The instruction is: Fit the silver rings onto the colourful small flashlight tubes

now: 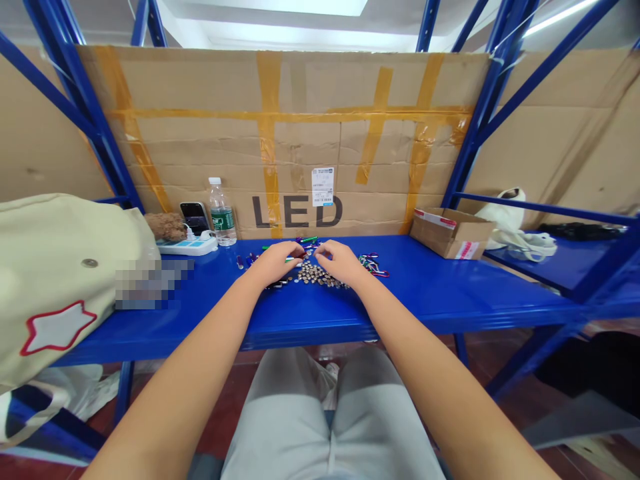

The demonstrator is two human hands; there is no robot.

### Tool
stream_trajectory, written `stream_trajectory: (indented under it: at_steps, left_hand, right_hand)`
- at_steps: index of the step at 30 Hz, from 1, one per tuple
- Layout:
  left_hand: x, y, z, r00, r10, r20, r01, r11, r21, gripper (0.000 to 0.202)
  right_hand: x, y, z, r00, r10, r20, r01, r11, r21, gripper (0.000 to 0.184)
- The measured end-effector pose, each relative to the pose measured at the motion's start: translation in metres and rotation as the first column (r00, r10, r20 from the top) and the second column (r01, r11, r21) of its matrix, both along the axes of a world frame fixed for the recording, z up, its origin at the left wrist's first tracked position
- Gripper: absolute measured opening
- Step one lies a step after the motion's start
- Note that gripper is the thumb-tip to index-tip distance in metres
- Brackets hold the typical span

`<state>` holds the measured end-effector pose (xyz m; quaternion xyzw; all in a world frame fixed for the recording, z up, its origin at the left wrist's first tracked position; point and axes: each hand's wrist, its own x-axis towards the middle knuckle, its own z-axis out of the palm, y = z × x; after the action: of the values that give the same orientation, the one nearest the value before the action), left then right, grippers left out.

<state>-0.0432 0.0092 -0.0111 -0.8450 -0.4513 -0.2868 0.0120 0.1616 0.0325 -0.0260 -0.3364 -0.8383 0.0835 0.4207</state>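
My left hand [277, 260] and my right hand [341, 259] rest side by side on the blue shelf [430, 293], backs up, fingers curled inward over a pile of small round silver pieces [314, 274]. The fingertips of both hands nearly meet above the pile. Coloured carabiner-like clips [374, 265] lie just right of my right hand, and more small coloured parts [306, 240] lie beyond the fingers. Whatever the fingers pinch is too small to make out.
A cream bag [60, 280] fills the shelf's left end. Behind it sit a phone [195, 217], a power strip [187, 247] and a water bottle [221, 213]. A small cardboard box [450, 232] stands at the right, a large "LED" carton [300, 147] behind.
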Motion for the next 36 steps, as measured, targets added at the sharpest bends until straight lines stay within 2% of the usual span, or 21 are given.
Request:
stream_trajectory:
  at_steps: [4, 7, 18, 21, 24, 28, 32, 36]
  left_hand:
    - [-0.001, 0.002, -0.001, 1.0, 0.016, 0.006, -0.016, 1.0, -0.003, 0.019]
    - [-0.001, 0.001, -0.002, 1.0, 0.02, -0.003, -0.02, 1.0, -0.007, 0.019]
    - [-0.001, 0.002, -0.003, 0.999, 0.015, -0.029, -0.015, 1.0, -0.016, 0.019]
    - [0.0, 0.002, -0.003, 0.999, 0.011, -0.03, -0.012, 1.0, -0.016, 0.019]
    - [0.0, 0.003, -0.004, 1.0, 0.015, -0.027, -0.016, 1.0, -0.016, 0.019]
    - [-0.001, 0.004, -0.005, 1.0, 0.012, -0.022, -0.012, 1.0, -0.015, 0.018]
    - [-0.001, 0.003, -0.004, 1.0, 0.017, -0.014, -0.017, 1.0, -0.017, 0.017]
    - [0.0, 0.002, -0.004, 1.0, 0.005, -0.015, -0.005, 1.0, -0.004, 0.016]
  right_hand:
    - [-0.001, -0.004, -0.003, 0.968, 0.118, 0.221, -0.116, 0.993, -0.022, 0.009]
    - [-0.001, -0.005, -0.007, 0.936, 0.16, 0.312, -0.154, 0.987, -0.046, 0.01]
    - [-0.006, -0.011, -0.005, 0.898, 0.102, 0.428, -0.068, 0.993, -0.092, 0.01]
    - [-0.008, -0.011, -0.006, 0.898, 0.106, 0.428, -0.078, 0.994, -0.082, 0.01]
    - [-0.008, -0.006, -0.008, 0.922, 0.103, 0.372, -0.087, 0.994, -0.059, 0.009]
    - [-0.005, -0.001, -0.007, 0.991, 0.045, 0.122, -0.051, 0.998, 0.041, 0.006]
    - [-0.002, 0.001, -0.003, 0.998, 0.03, -0.06, -0.021, 0.99, 0.14, 0.008]
    - [-0.002, -0.001, -0.001, 0.991, 0.075, -0.115, -0.052, 0.981, 0.186, 0.007]
